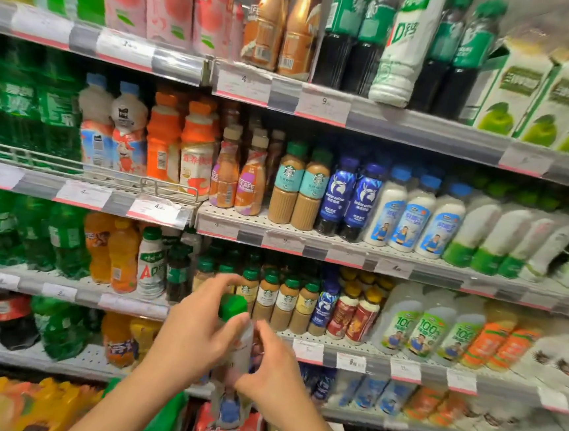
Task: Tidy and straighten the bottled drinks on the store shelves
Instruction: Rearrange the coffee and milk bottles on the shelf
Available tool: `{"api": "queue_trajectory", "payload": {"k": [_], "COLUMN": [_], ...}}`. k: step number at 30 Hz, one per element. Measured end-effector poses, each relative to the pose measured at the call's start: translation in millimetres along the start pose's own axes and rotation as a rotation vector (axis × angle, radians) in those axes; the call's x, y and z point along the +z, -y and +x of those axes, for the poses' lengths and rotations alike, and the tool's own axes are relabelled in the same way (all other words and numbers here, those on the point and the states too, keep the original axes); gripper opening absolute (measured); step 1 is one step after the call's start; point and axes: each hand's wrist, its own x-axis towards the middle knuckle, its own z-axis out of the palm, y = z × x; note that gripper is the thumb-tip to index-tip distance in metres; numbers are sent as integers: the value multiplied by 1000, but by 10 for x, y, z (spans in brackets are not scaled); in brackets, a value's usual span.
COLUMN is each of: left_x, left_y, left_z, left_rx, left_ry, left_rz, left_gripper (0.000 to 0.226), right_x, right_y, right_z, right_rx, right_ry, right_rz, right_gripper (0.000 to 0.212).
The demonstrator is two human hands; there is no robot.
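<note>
Between our two hands, at about six o'clock in the view, we hold a pale bottle with a green cap (pixel 232 307) upright in front of the shelves. Our left hand (pixel 197 331) wraps its grip around the neck and shoulder, with the index finger arched over the cap, probably to steady the top. Our right hand (pixel 271 365) curls its grip against the bottle's body from the three o'clock side, pinching it lower down. Held in two places, the bottle can likely be turned so its label faces outward; the label itself is too blurred to read.

Just beyond the cap, toward twelve o'clock, the Starbucks coffee bottles (pixel 284 301) stand in a fairly even row on their shelf (pixel 350 353), labels forward. The held bottle does not seem to belong there. Its white body and green cap look closer to the white bottles with green bases (pixel 491 233) at two o'clock, one shelf up. Those lean to the right, so we judge they need straightening. At nine o'clock the green soda bottles (pixel 64 237) are packed close, and orange drinks (pixel 121 252) stand just beside them.
</note>
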Motion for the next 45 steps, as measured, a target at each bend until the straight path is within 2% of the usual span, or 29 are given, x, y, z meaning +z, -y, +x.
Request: {"api": "queue_trajectory", "payload": {"k": [5, 11, 16, 17, 21, 27, 33, 36, 40, 45], "left_x": [193, 503, 637, 688, 1027, 1829, 2557, 2851, 3127, 3395], "left_y": [-140, -683, -1204, -1282, -1521, -1972, -2473, -2671, -2754, -2666], "left_z": [120, 424, 725, 769, 847, 1037, 1272, 1429, 1634, 1785], "left_rx": [67, 217, 282, 287, 325, 282, 275, 300, 264, 280], "left_ry": [65, 130, 128, 134, 120, 290, 357, 369, 379, 314], "left_rz": [-87, -160, -122, -105, -13, 129, 325, 436, 529, 571], "left_gripper": [46, 45, 53, 55, 57, 98, 89, 72, 67, 66], "right_x": [-249, -797, -1413, -1530, -1983, -2823, -3646, -4019, -4435, -4845], "right_y": [-75, -250, -443, -486, -691, -1205, -1682, -1809, -1981, -2174], "right_z": [-203, -457, -564, -596, -752, -946, -994, -997, -944, -867], "right_rx": [101, 158, 178, 170, 150, 110, 124, 127, 129, 136], "right_ry": [-123, -318, -417, -433, -533, -615, -678, -689, -723, -781], "right_rz": [2, -24, -19, -13, -28, 69, 6, -49, -155, -142], "right_gripper": [62, 46, 71, 71, 45, 40, 37, 41, 42, 45]}}
